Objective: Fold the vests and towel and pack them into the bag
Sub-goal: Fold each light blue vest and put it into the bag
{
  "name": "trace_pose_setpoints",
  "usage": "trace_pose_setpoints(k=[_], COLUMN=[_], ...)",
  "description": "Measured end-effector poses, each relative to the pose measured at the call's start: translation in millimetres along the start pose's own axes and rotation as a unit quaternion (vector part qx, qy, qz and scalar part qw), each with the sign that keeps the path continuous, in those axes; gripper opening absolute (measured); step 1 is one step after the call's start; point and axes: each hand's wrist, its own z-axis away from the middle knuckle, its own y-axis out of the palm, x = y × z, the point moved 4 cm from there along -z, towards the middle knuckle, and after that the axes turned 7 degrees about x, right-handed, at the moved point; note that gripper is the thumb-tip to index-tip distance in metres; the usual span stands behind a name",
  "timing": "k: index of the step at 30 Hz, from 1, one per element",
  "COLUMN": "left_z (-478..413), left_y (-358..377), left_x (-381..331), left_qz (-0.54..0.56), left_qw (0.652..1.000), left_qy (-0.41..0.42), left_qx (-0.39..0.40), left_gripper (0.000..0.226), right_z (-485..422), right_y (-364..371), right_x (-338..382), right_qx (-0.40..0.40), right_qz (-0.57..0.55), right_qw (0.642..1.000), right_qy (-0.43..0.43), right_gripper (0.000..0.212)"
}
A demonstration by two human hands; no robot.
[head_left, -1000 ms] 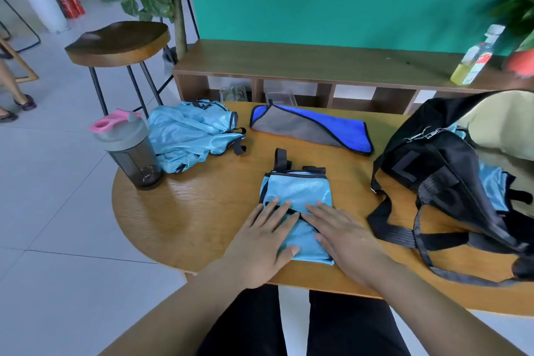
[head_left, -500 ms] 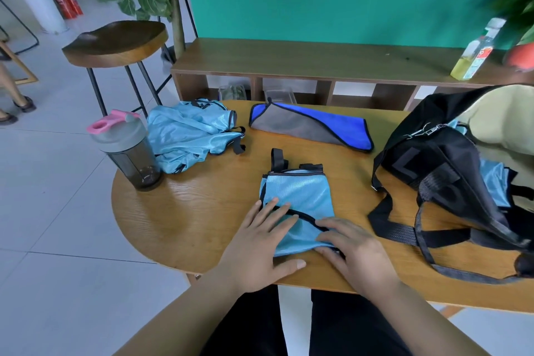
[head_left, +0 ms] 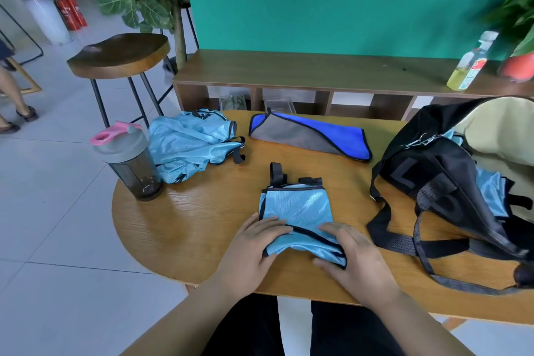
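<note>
Left hand (head_left: pixel 251 251) and right hand (head_left: pixel 357 259) each pinch the near edge of the folded light-blue mesh vest (head_left: pixel 297 208) lying on the round wooden table (head_left: pixel 187 228); uneven lifting may let its slippery layers unfold short of the black fabric bag (head_left: pixel 445 182).

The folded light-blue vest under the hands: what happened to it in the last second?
Both hands slid back from lying flat on the folded vest to its near edge. The left hand and right hand now curl round that edge, each grip bunching it up. The crumpled vest, towel, bag and shaker bottle stayed put.
</note>
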Motion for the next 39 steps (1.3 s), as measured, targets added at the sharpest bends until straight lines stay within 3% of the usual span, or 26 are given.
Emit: trace_pose_setpoints(k=[3,6,9,12,13,17,20,29,35,39], left_z=[1,1,-3,-14,-18,-27,-30,-35,-33,-41], left_y=[-9,-12,-9,-9,-10,-14,-14,-9,-9,7], left_x=[-3,-4,3,6,6,6,3,9,6,-16], left_qz=[0.042,0.091,0.16,0.174,0.158,0.016,-0.075,-0.126,-0.162,-0.22], left_qw=[0.998,0.987,0.962,0.951,0.953,0.961,0.959,0.95,0.947,0.972], left_qy=[-0.024,-0.103,-0.185,-0.219,-0.22,-0.242,-0.246,-0.269,-0.231,-0.067], left_qx=[-0.047,-0.078,-0.117,-0.133,-0.135,-0.133,-0.12,-0.099,-0.151,-0.048], left_gripper=[0.031,0.021,0.037,0.022,0.019,0.046,0.053,0.05,0.045,0.05], right_z=[-1,-6,-22,-41,-46,-54,-56,-67,-71,-71], right_y=[-4,-12,-18,-16,-15,-10,-9,-6,-4,-4], right_x=[-10,-16,-13,-11,-12,-15,-12,-12,-17,-15], right_qx=[-0.026,-0.04,-0.03,-0.025,-0.028,-0.071,-0.099,-0.088,-0.055,-0.065], right_qz=[-0.05,-0.117,-0.2,-0.193,-0.188,-0.154,-0.095,-0.039,-0.027,-0.025], right_qw=[0.998,0.985,0.962,0.958,0.956,0.947,0.947,0.928,0.921,0.92], right_qy=[0.038,0.121,0.183,0.212,0.225,0.273,0.292,0.359,0.384,0.385], right_gripper=[0.047,0.034,0.036,0.037,0.035,0.031,0.03,0.03,0.035,0.032])
